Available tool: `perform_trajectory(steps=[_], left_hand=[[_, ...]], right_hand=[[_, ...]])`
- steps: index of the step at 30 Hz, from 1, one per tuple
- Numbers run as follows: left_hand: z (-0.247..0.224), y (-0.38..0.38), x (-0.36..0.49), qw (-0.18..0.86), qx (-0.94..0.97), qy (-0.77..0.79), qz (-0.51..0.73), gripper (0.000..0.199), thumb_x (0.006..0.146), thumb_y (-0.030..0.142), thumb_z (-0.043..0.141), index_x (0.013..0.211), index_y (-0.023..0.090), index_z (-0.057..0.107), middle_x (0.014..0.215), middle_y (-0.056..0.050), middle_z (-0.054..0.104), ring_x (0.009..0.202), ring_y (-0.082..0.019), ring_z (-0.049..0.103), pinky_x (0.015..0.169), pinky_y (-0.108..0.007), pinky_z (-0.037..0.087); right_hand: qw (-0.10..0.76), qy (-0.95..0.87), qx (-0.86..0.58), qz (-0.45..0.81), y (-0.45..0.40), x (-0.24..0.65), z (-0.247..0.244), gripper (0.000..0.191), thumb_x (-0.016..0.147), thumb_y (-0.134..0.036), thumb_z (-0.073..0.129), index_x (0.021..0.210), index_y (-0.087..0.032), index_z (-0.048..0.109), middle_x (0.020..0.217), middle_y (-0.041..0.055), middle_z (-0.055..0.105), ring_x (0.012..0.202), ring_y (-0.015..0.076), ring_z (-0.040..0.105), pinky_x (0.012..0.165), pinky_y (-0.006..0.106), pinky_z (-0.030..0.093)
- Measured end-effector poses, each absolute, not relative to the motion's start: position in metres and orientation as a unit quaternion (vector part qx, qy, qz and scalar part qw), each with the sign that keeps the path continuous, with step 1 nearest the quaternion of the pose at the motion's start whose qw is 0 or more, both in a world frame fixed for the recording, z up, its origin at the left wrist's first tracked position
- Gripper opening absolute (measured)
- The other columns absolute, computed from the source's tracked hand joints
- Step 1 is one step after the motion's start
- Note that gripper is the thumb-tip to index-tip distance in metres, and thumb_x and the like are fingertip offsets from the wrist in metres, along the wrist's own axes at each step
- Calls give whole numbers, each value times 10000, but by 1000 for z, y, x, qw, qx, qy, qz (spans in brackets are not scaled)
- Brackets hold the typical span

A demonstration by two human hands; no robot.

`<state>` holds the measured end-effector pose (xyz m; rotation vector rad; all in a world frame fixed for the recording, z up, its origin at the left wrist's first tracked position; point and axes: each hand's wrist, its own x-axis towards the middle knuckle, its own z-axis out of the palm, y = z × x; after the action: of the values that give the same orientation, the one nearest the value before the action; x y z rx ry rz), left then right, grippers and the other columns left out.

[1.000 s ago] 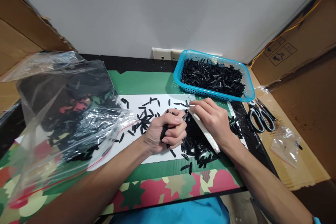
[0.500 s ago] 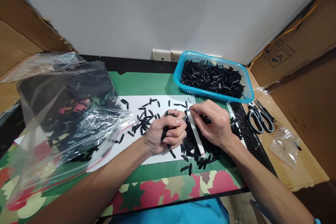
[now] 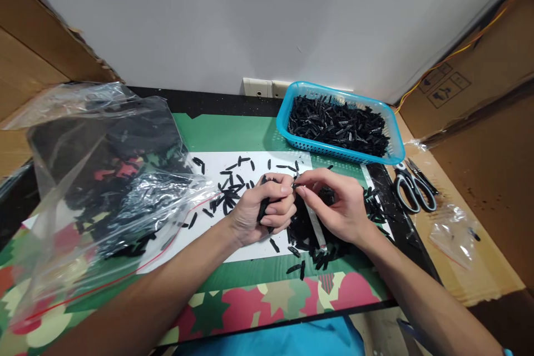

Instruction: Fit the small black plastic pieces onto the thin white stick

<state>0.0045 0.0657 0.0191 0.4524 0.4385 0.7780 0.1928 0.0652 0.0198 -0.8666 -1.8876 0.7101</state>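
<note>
My left hand (image 3: 271,206) is closed in a fist around several black slivers (image 3: 262,209), whose ends poke out between thumb and fingers. Close against it, my right hand (image 3: 340,200) pinches a small dark piece (image 3: 295,185) between thumb and forefinger, at the left thumb tip. Under the right hand lies a pile of black slivers (image 3: 298,231), with a flat silvery strip (image 3: 317,231) resting across it; the strip's upper end is partly hidden. Loose slivers (image 3: 229,197) are scattered on white paper (image 3: 250,247) left of my fist.
A blue plastic basket (image 3: 334,149) full of black slivers stands at the back right. Large clear zip bags (image 3: 142,206) cover the left side. Grey-handled scissors (image 3: 411,192) and a small clear bag (image 3: 453,233) lie on cardboard at right. A wall (image 3: 208,22) rises behind.
My right hand has moved slightly down, its fingertips coming to the left thumb with a small dark piece between them. The left fist stays where it was.
</note>
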Motion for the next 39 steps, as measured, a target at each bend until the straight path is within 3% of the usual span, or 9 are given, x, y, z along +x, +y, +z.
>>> perform_trajectory(steps=[7,12,16,22,26,30,34,39], left_hand=[[16,69,4,900,171,231,327,448,935,381,588,554,194,446,421,65,332,321,-65,240,288,-169,320],[15,70,4,906,175,229,311,443,950,385,560,564,191,465,430,58,345,329,-76,278,313,-183,353],[16,67,7,903,196,235,303,480,975,468,540,590,186,483,438,53,363,332,-70,276,321,-167,309],[17,63,9,896,231,230,301,402,966,334,553,603,180,476,446,41,385,336,-60,266,332,-138,225],[20,58,9,932,204,187,233,422,969,362,556,597,185,463,448,43,365,345,-62,259,321,-133,218],[18,52,10,954,206,144,161,454,957,426,583,591,194,448,448,43,365,332,-68,247,297,-150,231],[14,49,12,964,205,112,127,464,929,459,632,597,196,443,436,48,348,340,-66,229,290,-138,191],[13,50,8,961,229,99,117,462,924,475,636,614,202,431,429,49,341,357,-67,209,297,-138,176]], right_hand=[[483,-744,-358,292,65,192,22,98,945,-121,693,1001,-199,710,909,2,758,693,104,653,621,218,524],[469,-746,-366,299,67,191,21,73,949,-134,678,980,-196,702,903,1,744,670,99,630,609,225,507],[460,-747,-378,296,67,192,22,59,952,-149,661,960,-199,691,858,-5,715,650,105,599,604,240,491],[440,-734,-380,352,72,199,22,61,977,-216,648,940,-205,695,842,3,711,686,129,615,637,258,494],[432,-698,-416,392,85,200,16,203,1038,-337,591,942,-204,710,861,16,729,739,152,639,658,266,489],[342,-760,-440,333,103,185,15,148,1019,-311,629,964,-213,724,910,8,744,717,146,605,650,271,443],[217,-860,-387,254,116,148,18,46,972,-228,705,1000,-230,741,962,23,742,877,187,605,723,290,409],[188,-875,-379,236,125,107,8,39,938,-178,748,914,-209,750,924,43,701,888,200,534,740,296,387]])
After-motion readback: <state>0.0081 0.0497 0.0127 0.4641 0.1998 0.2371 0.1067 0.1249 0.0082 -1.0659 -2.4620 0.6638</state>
